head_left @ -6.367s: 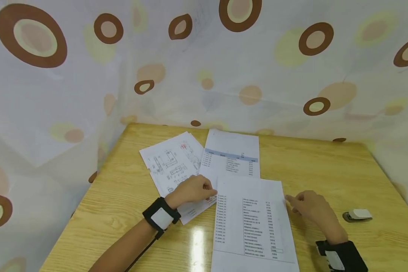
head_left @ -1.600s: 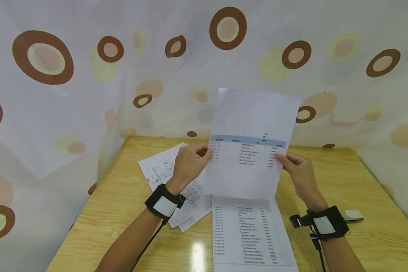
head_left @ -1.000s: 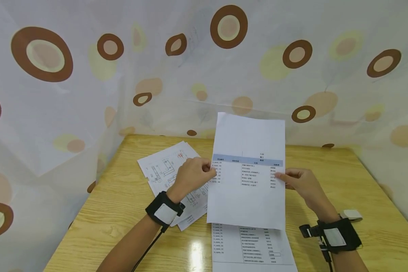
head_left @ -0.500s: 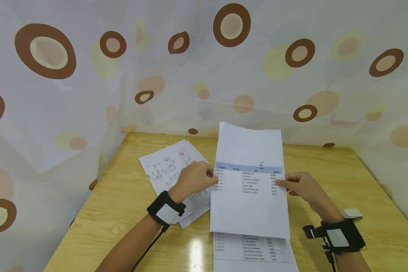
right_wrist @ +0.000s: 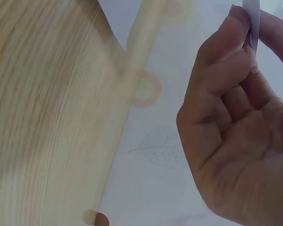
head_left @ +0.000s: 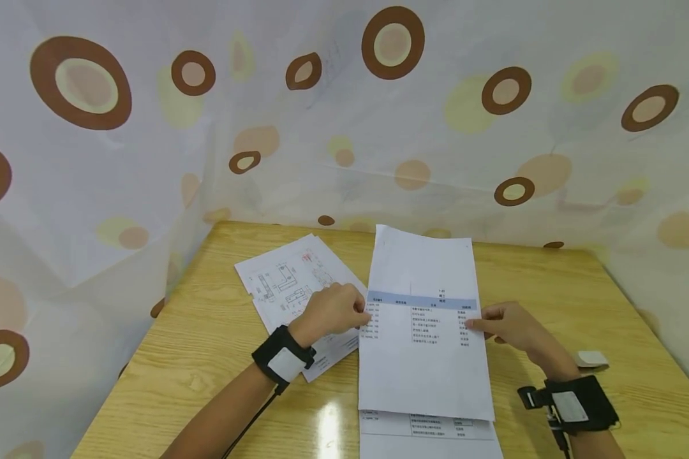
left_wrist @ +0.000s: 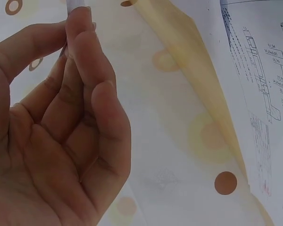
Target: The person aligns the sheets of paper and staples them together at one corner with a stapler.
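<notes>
A printed sheet of paper [head_left: 425, 376] with a blue header band is held between both hands in the head view, its top edge slightly curved. My left hand [head_left: 335, 310] pinches its left edge, and my right hand [head_left: 513, 328] pinches its right edge between thumb and fingers. Under its lower end lies another printed sheet [head_left: 430, 444], mostly covered. In the left wrist view the left hand [left_wrist: 61, 122] has its fingertips on the paper's edge. The right wrist view has the right hand [right_wrist: 240, 122] pinching a thin paper edge [right_wrist: 253, 23].
Sheets with technical drawings [head_left: 287, 280] lie at the left on the wooden table [head_left: 189, 357]. A small white-topped stapler-like object [head_left: 592, 359] sits beyond the right wrist. Patterned cloth [head_left: 344, 115] hangs behind the table. Cables run from the wrist straps.
Both hands have picked up the blue-banded sheet from the far side, raised it, and brought it down toward the person over the other printed sheet. It keeps lowering in the latest frames.
</notes>
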Demonstrator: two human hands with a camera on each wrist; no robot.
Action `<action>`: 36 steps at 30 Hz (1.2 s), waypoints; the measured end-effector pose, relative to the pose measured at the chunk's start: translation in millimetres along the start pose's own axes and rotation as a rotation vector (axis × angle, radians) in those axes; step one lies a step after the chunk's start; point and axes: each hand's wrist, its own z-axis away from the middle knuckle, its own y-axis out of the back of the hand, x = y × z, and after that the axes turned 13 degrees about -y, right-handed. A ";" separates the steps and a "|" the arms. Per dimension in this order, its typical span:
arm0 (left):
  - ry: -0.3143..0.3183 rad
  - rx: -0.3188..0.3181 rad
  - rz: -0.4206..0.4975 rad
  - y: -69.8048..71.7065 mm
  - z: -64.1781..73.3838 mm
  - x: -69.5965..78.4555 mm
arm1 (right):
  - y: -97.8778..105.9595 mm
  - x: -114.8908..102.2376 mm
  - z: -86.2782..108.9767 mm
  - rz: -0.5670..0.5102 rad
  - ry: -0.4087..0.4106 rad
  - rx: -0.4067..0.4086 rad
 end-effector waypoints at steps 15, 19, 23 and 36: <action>0.006 -0.075 -0.043 -16.8 0.3 1.4 | -5.5 6.0 4.6 0.091 0.000 -0.055; 0.003 -0.097 -0.044 -23.7 1.1 0.6 | -8.8 10.7 0.6 0.113 -0.008 -0.065; 0.011 -0.116 -0.031 -28.2 3.4 0.8 | -14.4 14.3 -0.2 0.113 -0.010 -0.086; 0.032 -0.151 -0.021 -43.0 6.8 -2.0 | -26.0 19.9 -2.7 0.141 -0.029 -0.098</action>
